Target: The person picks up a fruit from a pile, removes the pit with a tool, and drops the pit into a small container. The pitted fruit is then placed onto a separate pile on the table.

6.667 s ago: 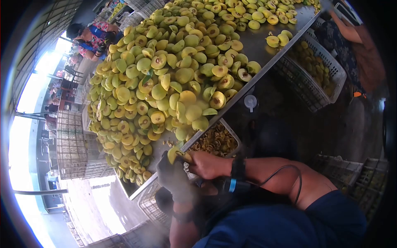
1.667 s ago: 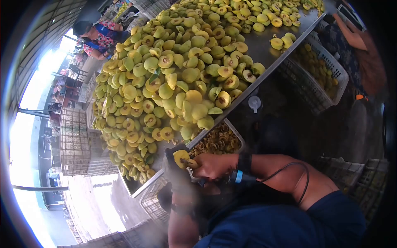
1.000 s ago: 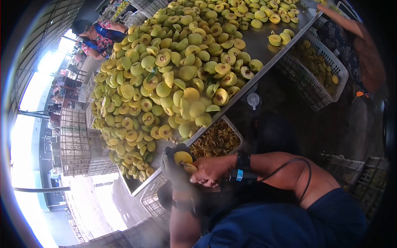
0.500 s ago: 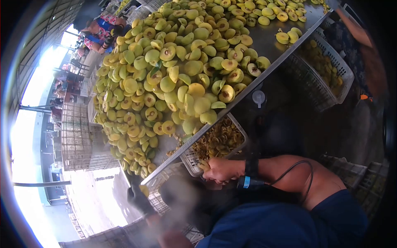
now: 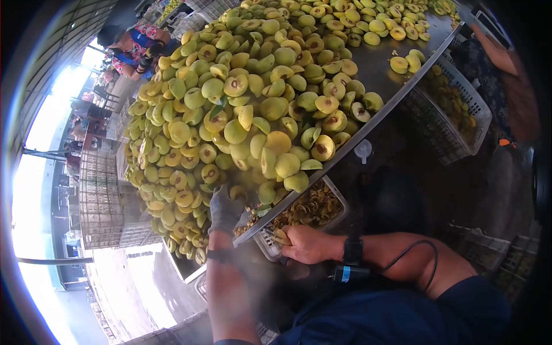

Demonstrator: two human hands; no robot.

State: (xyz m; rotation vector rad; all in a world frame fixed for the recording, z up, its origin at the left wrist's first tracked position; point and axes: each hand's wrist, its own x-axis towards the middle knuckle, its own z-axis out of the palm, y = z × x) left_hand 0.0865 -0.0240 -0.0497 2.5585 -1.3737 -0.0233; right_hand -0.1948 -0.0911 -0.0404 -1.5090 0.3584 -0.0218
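My left hand (image 5: 226, 210), in a grey glove, reaches over the table's near edge to the pile of halved green-yellow fruit (image 5: 236, 131). Its fingers are closed around a fruit half (image 5: 237, 192), partly hidden by the glove. My bare right hand (image 5: 310, 244) is closed, with a small yellowish piece (image 5: 281, 237) at its fingertips. That hand is over the near end of a white crate (image 5: 270, 246) filled with brownish-yellow scraps. Whatever else lies inside the right fist is hidden.
The metal table edge (image 5: 368, 127) runs diagonally above the crate. Another crate of fruit (image 5: 480, 112) stands at the right near a co-worker's arm (image 5: 497, 52). A person in a flowered top (image 5: 133, 50) works at the upper left. Stacked crates (image 5: 100, 195) stand at the left.
My left hand left the right hand, swung out left with a fruit half, then came up to the pile. My right hand moved slightly right to the scrap crate, its small piece still held.
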